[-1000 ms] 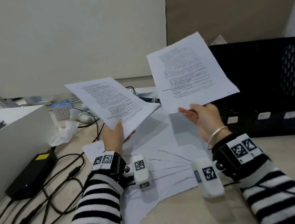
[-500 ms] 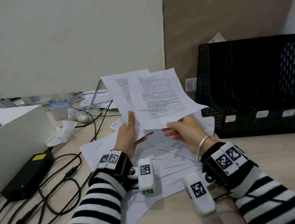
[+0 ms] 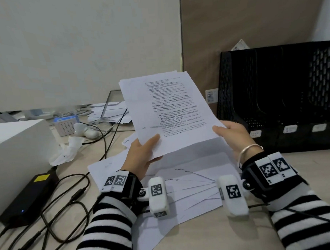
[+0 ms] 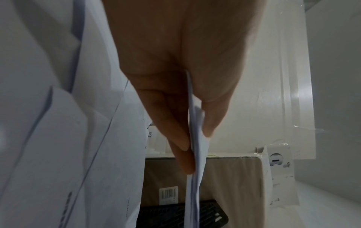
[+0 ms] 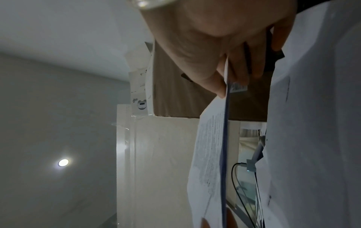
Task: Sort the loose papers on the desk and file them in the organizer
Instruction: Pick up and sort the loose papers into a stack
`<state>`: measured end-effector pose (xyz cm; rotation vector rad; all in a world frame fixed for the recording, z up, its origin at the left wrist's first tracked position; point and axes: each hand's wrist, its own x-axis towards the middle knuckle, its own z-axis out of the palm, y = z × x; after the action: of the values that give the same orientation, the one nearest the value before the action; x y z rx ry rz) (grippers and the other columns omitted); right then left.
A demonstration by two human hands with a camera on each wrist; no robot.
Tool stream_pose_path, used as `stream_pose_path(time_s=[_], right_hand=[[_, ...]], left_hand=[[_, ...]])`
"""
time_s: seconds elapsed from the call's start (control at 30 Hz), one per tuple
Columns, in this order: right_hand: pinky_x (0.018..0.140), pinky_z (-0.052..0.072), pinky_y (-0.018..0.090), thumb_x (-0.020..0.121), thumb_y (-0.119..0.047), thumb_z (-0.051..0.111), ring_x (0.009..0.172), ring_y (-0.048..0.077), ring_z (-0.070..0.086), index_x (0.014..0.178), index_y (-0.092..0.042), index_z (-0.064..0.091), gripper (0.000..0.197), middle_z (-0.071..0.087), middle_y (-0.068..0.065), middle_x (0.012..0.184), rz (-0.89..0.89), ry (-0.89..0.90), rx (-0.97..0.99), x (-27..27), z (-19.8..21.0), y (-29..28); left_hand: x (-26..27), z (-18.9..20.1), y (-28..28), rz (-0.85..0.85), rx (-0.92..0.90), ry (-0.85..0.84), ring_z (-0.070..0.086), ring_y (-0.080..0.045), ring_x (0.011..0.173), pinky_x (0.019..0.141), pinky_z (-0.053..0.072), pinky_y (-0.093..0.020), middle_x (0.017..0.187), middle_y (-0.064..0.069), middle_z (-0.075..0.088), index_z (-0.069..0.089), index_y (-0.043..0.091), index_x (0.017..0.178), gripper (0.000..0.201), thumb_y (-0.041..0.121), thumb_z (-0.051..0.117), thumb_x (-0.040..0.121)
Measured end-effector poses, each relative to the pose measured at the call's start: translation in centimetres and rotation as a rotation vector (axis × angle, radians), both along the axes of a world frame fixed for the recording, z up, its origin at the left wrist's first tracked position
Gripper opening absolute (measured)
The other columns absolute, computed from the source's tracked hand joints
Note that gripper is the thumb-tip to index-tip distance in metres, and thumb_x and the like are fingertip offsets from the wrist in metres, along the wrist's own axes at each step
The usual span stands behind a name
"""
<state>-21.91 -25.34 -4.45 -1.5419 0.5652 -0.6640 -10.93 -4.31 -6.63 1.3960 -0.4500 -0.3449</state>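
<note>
Two hands share one thin sheaf of printed pages (image 3: 167, 113), raised above the desk (image 3: 212, 234) just left of the black mesh organizer (image 3: 280, 97). The left hand (image 3: 143, 156) pinches the lower left corner, thumb on the printed face and fingers behind; the right hand (image 3: 234, 135) pinches the lower right edge the same way (the wrist views show the paper edge-on between thumb and fingers). Paper this light is limp and slick, so held by one corner alone it would likely droop and the pages fan apart; a grip at both bottom corners, or mid-edge with the pages squared, should keep it flat. More loose sheets (image 3: 181, 182) lie fanned on the desk beneath the wrists. The organizer's upright slots look narrow, so the sheaf probably has to go in edge-first from above, where open room shows. Cables (image 3: 69, 202) and a power brick (image 3: 29, 197) crowd the left side.
</note>
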Motion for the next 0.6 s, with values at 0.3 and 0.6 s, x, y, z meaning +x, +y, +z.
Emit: stream_pose_path(time_s=[0.3,0.6], right_hand=[[0.081,0.045,0.03,0.091,0.002,0.048,0.082,0.017,0.058,0.098,-0.014,0.073,0.03,0.069,0.004,0.091,0.126,0.015,-0.046,0.9,-0.8,0.0],[0.068,0.042,0.024,0.09,-0.007,0.058,0.073,0.007,0.062,0.095,-0.015,0.067,0.013,0.071,-0.001,0.085,0.093,0.157,-0.17,2.8,2.6,-1.5]], left_hand=[[1.0,-0.5,0.9,-0.097,0.006,0.145,0.069,-0.026,0.096,0.075,0.058,-0.037,0.112,-0.009,0.071,0.057,0.003,0.125,0.03,0.004,0.052,0.096],[3.4,-0.6,2.9,0.506,-0.056,0.15,0.06,-0.028,0.1,0.088,0.051,-0.04,0.108,-0.009,0.065,0.06,0.01,0.114,0.023,0.007,0.054,0.092]])
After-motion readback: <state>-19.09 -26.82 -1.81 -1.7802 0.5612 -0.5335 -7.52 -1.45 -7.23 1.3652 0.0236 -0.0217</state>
